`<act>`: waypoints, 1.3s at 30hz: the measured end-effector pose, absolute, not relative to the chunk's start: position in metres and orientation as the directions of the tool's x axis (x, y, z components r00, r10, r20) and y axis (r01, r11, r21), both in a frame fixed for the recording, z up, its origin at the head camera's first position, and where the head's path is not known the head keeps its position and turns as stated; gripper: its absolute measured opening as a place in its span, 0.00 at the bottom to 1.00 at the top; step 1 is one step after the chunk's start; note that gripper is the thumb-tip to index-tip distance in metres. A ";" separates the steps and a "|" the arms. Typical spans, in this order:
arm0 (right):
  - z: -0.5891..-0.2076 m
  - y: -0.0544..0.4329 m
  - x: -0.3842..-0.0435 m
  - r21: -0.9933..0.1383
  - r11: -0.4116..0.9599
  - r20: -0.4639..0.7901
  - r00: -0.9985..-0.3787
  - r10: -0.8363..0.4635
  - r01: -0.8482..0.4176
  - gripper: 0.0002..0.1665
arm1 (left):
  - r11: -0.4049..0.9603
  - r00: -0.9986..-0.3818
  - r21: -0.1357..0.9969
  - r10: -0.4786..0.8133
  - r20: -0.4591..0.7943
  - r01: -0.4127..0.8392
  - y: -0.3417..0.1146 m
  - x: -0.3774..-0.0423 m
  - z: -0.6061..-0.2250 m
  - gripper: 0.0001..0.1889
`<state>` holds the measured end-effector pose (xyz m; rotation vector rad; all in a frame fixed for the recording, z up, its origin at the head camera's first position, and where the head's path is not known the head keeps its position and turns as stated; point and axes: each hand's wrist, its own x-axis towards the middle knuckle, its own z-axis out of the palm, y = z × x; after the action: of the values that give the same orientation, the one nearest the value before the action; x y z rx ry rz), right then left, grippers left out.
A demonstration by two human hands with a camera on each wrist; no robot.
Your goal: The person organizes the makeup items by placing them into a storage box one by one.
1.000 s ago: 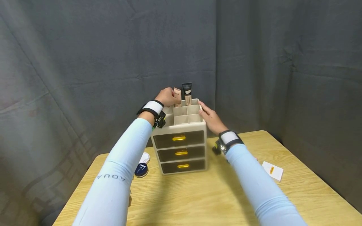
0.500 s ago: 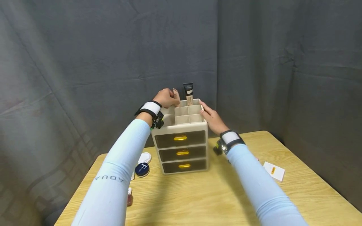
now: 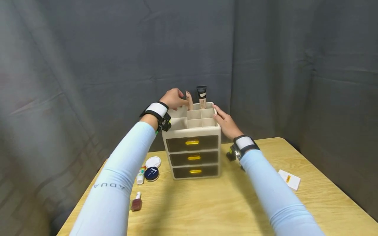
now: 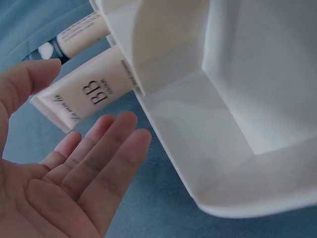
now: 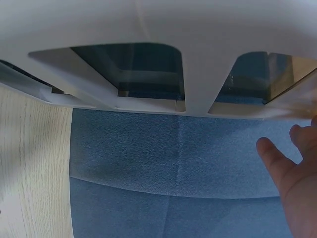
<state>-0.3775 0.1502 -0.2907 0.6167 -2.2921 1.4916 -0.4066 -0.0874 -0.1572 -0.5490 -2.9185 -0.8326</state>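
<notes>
A white desktop organizer (image 3: 191,132) with three dark drawers and yellow handles stands on the table. In its back middle top compartment a pale pink BB cream tube (image 4: 91,91) leans, tilted to the left in the head view. My left hand (image 3: 174,99) is beside this tube; in the left wrist view the fingers (image 4: 106,163) are spread, with a gap between them and the tube. A black-and-beige foundation tube (image 3: 202,97) stands in the compartment to its right. My right hand (image 3: 227,125) rests at the organizer's top right rim, fingers extended.
Left of the organizer lie a white round lid (image 3: 153,162), a navy round compact (image 3: 152,174), a small white tube (image 3: 140,175) and a dark red nail polish bottle (image 3: 136,204). A white flat box (image 3: 289,179) lies at right. Grey curtain (image 3: 189,49) hangs behind.
My left hand has let go of the BB cream tube, which now leans left in its compartment. The right hand stays at the rim. The head view has shifted slightly, showing more items at left.
</notes>
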 end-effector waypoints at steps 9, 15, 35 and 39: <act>-0.290 0.157 -0.379 -0.772 0.365 0.495 -0.852 -0.171 -0.521 0.30 | 0.744 -0.924 0.552 0.347 0.163 0.376 -0.097 -0.392 -0.150 0.26; -0.273 0.153 -0.356 -0.783 0.333 0.489 -0.851 -0.191 -0.525 0.30 | 0.702 -0.920 0.600 0.349 0.181 0.384 -0.116 -0.374 -0.148 0.23; -0.266 0.158 -0.346 -0.774 0.348 0.493 -0.849 -0.191 -0.529 0.30 | 0.740 -0.938 0.582 0.315 0.143 0.337 -0.193 -0.346 -0.186 0.23; -0.265 0.161 -0.345 -0.772 0.363 0.489 -0.853 -0.184 -0.521 0.30 | 0.746 -0.945 0.588 0.307 0.112 0.312 -0.205 -0.343 -0.200 0.22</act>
<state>-0.3447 0.1605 -0.2652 0.6215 -2.3098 1.4862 -0.3431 -0.2049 -0.2005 -0.5185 -2.9278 -0.9877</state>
